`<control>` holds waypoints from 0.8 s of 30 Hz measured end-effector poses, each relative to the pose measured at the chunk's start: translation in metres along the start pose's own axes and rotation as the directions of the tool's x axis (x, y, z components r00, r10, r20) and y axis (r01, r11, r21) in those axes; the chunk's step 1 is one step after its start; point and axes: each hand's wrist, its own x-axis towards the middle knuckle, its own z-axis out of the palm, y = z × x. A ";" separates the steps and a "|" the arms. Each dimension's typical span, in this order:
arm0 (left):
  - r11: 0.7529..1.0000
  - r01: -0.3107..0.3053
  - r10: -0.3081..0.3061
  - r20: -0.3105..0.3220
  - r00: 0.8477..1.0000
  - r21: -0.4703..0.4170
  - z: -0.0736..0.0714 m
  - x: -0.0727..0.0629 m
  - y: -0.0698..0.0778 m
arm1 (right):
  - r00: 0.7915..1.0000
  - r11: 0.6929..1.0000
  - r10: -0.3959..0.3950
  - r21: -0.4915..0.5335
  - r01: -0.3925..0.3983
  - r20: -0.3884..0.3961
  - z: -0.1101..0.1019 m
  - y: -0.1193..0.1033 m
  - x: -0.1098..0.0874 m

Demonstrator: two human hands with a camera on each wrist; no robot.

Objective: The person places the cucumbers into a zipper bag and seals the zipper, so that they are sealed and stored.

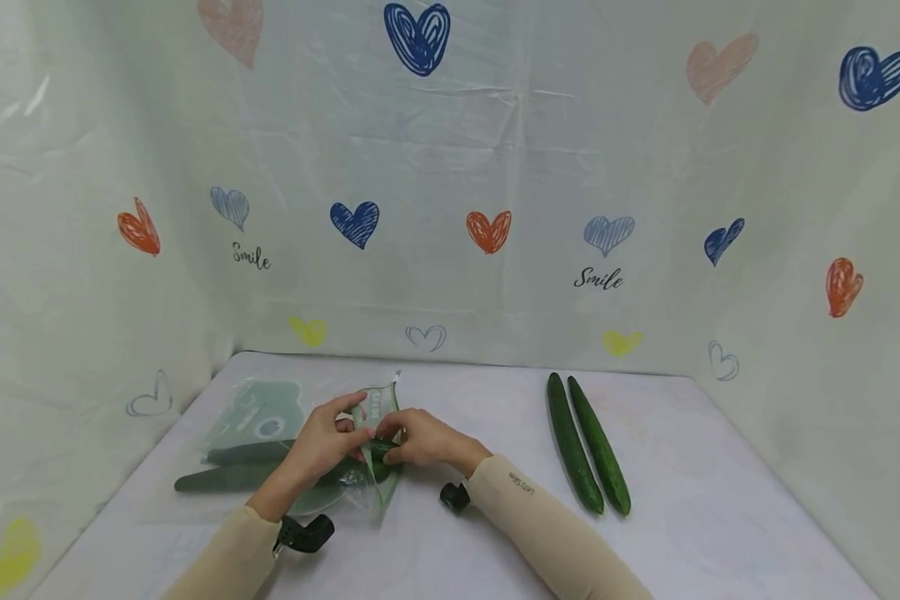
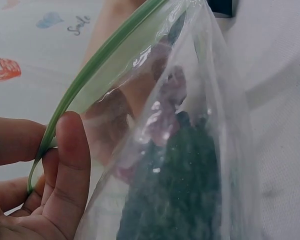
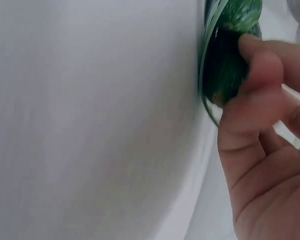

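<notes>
A clear zip bag (image 1: 378,496) with a green zip edge (image 2: 85,80) lies on its side, with cucumbers (image 2: 175,185) inside it. My left hand (image 1: 322,442) pinches the green edge between thumb and fingers and holds the mouth apart. At that mouth, my right hand (image 1: 423,437) has its fingers bent over the end of a cucumber (image 1: 381,450). The right wrist view shows two cucumber ends (image 3: 225,70) close together in the opening, with the fingertips (image 3: 250,45) against them. Part of the right hand's grip is hidden.
Two loose cucumbers (image 1: 573,450) lie side by side on the right of the white table (image 1: 487,550). The bag's printed pale-green part (image 1: 258,412) spreads over the left side. A curtain (image 1: 450,283) with hearts rises behind the table. Each wrist carries a small black camera (image 1: 305,533).
</notes>
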 end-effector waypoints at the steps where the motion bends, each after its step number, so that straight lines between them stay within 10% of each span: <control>1: 1.000 -0.001 0.001 0.000 1.000 0.000 0.000 0.000 0.000 | 1.000 1.000 -0.001 -0.008 0.001 0.011 -0.001 0.001 -0.001; 12: 1.000 0.012 -0.012 -0.006 1.000 -0.018 0.000 0.000 -0.001 | 0.992 0.994 0.107 0.028 -0.109 0.072 -0.009 0.012 -0.011; 24: 1.000 0.009 -0.009 0.000 1.000 -0.008 -0.001 -0.001 0.000 | 0.996 0.994 0.000 -0.111 0.010 0.094 -0.007 0.004 -0.006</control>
